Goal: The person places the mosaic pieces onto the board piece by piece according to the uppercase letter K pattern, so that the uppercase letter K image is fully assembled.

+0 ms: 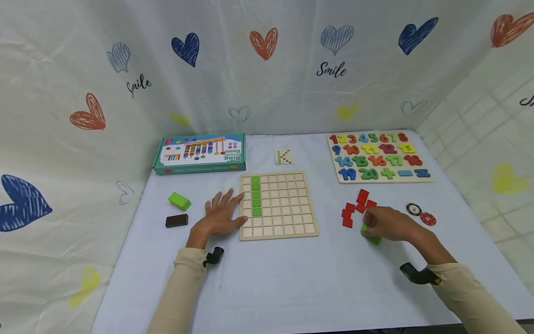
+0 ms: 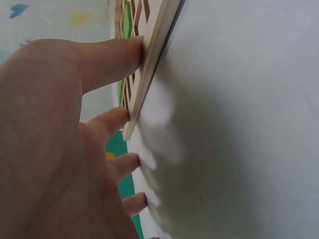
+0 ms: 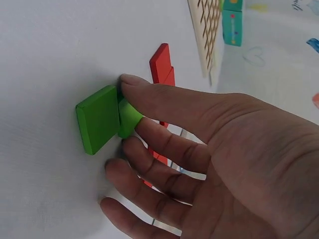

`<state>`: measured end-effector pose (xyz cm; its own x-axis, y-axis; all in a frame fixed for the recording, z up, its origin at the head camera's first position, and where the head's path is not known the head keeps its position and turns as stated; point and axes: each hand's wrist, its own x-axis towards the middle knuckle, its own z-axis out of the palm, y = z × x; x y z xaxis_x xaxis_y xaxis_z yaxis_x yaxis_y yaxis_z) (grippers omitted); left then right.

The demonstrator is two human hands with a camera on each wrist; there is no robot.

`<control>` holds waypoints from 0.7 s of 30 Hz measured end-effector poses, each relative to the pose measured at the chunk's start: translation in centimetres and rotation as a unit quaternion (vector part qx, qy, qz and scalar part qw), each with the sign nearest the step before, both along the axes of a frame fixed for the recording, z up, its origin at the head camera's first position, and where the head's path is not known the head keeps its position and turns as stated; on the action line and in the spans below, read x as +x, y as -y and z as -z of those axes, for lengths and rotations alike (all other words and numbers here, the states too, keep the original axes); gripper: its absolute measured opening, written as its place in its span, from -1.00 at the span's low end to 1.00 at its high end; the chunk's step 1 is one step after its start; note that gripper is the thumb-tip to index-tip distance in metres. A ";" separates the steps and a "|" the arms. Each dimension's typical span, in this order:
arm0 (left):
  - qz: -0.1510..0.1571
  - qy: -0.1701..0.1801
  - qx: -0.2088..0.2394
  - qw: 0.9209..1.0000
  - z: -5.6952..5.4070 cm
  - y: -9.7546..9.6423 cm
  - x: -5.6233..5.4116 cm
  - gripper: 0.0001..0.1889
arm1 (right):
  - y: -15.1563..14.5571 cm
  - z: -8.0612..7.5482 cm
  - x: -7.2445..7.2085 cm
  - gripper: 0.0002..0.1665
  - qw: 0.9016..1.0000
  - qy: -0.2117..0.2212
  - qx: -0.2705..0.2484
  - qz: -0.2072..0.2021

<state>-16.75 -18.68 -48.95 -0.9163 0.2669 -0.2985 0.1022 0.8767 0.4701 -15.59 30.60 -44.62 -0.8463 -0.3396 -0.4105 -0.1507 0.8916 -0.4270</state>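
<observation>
A wooden grid board [image 1: 288,208] lies on the table, with several green square tiles [image 1: 256,202] set in its second column from the left. My left hand [image 1: 221,217], fingers spread, rests at the board's left edge; in the left wrist view the thumb and index fingertip touch the board's rim [image 2: 154,45]. To the right of the board, my right hand [image 1: 385,223] pinches a green tile [image 3: 130,118] between thumb and index finger. Another green tile [image 3: 99,119] lies against it on the cloth. Several red tiles [image 1: 347,221] are scattered just beyond and left of that hand.
Beside the right hand lie a black chip [image 1: 414,209] and a red chip [image 1: 428,219]. Behind are a number puzzle [image 1: 377,178], a small pattern card [image 1: 284,157] and a green game box [image 1: 200,166]. A green block [image 1: 180,201] and a black block [image 1: 177,220] lie far left.
</observation>
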 end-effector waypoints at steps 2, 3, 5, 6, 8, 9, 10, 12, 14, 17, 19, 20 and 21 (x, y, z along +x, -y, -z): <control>0.001 0.001 -0.001 1.000 -0.1 0.0 0.0 -0.18 | -0.1 0.0 0.0 -0.52 1.000 0.004 -0.003 0.001; 0.001 0.001 -0.002 1.000 -0.1 0.0 0.0 -0.18 | -0.1 0.1 0.0 -0.52 1.000 0.005 -0.005 0.002; 0.001 0.000 -0.003 1.000 0.0 0.0 -0.1 -0.19 | -0.1 0.1 0.0 -0.53 1.000 0.009 -0.007 0.005; 0.002 0.000 -0.004 1.000 0.0 0.0 -0.1 -0.19 | -0.1 0.1 0.0 -0.53 1.000 0.011 -0.009 0.006; 0.001 0.001 -0.005 1.000 0.1 0.0 -0.1 -0.19 | -0.1 0.2 0.0 -0.54 1.000 0.014 -0.012 0.008; 0.001 0.002 -0.004 1.000 0.1 0.0 -0.1 -0.18 | -0.1 0.2 0.1 -0.54 1.000 0.016 -0.014 0.009; 0.001 0.003 -0.002 1.000 0.1 0.0 -0.1 -0.18 | -0.1 0.2 0.1 -0.55 1.000 0.016 -0.015 0.009; 0.001 0.004 0.002 1.000 0.1 0.1 -0.1 -0.18 | -0.1 0.2 0.1 -0.55 1.000 0.014 -0.017 0.011; 0.002 0.005 0.006 1.000 0.2 0.1 -0.1 -0.18 | -0.1 0.2 0.2 -0.54 1.000 0.011 -0.019 0.014; 0.004 0.004 0.011 1.000 0.5 0.2 -0.2 -0.17 | -0.2 0.2 0.2 -0.54 1.000 0.004 -0.020 0.019; 0.004 0.003 0.014 1.000 0.6 0.2 -0.1 -0.17 | -0.2 0.2 0.2 -0.55 1.000 0.001 -0.021 0.022; 0.004 0.003 0.015 1.000 0.6 0.2 -0.1 -0.17 | -0.2 0.2 0.2 -0.56 1.000 -0.001 -0.022 0.022; 0.003 0.000 0.018 1.000 0.6 0.2 -0.1 -0.17 | -0.2 0.2 0.2 -0.56 0.999 -0.003 -0.022 0.023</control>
<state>-16.85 -18.92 -49.50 -0.9145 0.2829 -0.2892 0.1071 0.8586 0.5012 -15.42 30.82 -44.79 -0.8637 -0.3180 -0.3910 -0.1122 0.8777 -0.4660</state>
